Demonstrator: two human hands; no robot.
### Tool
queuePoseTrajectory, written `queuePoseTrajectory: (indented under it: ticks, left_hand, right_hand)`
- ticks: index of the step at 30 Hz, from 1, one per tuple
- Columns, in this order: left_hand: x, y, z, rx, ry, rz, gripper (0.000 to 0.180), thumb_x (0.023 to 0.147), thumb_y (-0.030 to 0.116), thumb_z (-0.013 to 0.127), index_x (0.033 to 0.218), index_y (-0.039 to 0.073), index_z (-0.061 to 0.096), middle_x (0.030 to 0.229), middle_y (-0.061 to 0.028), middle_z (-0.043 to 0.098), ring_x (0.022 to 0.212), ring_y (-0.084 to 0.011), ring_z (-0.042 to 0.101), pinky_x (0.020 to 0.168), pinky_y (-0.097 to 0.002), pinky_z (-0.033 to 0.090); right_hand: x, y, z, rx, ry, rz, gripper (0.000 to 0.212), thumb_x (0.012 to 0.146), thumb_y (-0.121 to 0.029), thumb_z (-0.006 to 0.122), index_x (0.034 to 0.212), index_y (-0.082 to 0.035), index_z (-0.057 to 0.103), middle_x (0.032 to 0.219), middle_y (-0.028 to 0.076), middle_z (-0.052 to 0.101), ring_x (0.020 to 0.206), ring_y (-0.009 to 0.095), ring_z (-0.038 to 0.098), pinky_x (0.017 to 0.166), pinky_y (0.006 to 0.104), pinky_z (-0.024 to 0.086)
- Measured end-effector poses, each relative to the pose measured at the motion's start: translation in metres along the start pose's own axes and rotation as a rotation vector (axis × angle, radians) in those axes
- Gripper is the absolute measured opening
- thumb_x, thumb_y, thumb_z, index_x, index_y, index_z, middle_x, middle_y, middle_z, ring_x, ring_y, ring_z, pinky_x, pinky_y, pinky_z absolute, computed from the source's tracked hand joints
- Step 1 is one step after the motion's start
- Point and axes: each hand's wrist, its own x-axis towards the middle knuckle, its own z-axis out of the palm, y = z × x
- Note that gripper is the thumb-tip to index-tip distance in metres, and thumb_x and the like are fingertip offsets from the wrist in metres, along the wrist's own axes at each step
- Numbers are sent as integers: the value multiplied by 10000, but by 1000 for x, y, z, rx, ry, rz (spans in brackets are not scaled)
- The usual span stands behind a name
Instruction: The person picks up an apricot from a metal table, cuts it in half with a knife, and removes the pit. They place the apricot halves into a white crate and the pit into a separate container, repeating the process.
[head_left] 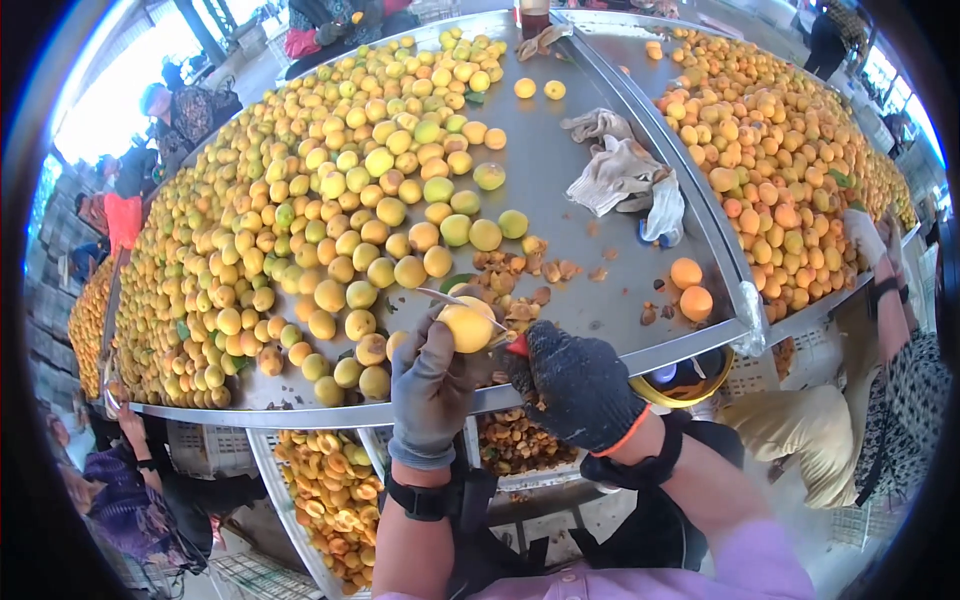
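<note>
My left hand (430, 385), in a grey glove, is closed round a yellow apricot (466, 328) above the near edge of the steel table (545, 180). My right hand (585, 385), in a dark glove, grips a small knife (517, 345) by its red handle. The thin blade lies across the apricot, its tip showing beyond the fruit's far left side; how deep it cuts I cannot tell. Just beyond my hands are brown pits and scraps (510, 280). Whole yellow-green apricots (330, 230) spread across the left of the table.
A metal divider (670, 130) separates a second apricot pile (770, 170). White cloth gloves (615, 175) and two orange apricots (690, 285) lie near it. Below are halved apricots (330, 490), brown pits (525, 440) and a yellow bucket (682, 402). Other people sit around the table.
</note>
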Motion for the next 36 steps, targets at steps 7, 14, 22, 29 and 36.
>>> queuePoseTrajectory:
  ticks: [7,14,22,29,36]
  left_hand:
    - [9,6,3,710,70,-39,343,892,292,546,1064,-3,584,871,-114,625,813,-151,574,690,-271,460]
    - [-5,-6,-6,891,56,526,202,841,126,618,940,-46,579,780,-36,608,693,-64,519,592,-225,436]
    - [0,-12,-56,1850,-97,1146,183,825,113,618,935,-31,591,797,-76,590,689,-119,547,597,-226,441]
    - [-7,-8,-22,741,115,326,341,936,258,451,1006,-55,568,905,-93,516,781,-164,528,652,-277,461]
    - [1,-12,-19,214,-124,65,377,956,254,423,1186,-40,473,1039,-106,580,898,-178,584,781,-297,483]
  right_hand:
    - [-5,-6,7,-68,-23,-19,330,709,-189,655,911,16,493,660,163,568,600,348,596,506,427,461]
    - [0,12,9,78,-184,-80,341,731,-206,633,963,9,507,758,169,610,671,359,610,570,436,482]
    - [-21,28,72,750,18,-167,254,798,-148,577,1003,0,551,821,189,599,813,364,579,655,438,449]
    - [-5,-17,10,260,-197,-21,224,829,-114,523,1007,23,507,819,168,590,768,330,600,637,422,472]
    - [-8,19,15,134,94,-141,221,803,-129,565,958,24,528,712,180,568,705,338,588,566,396,460]
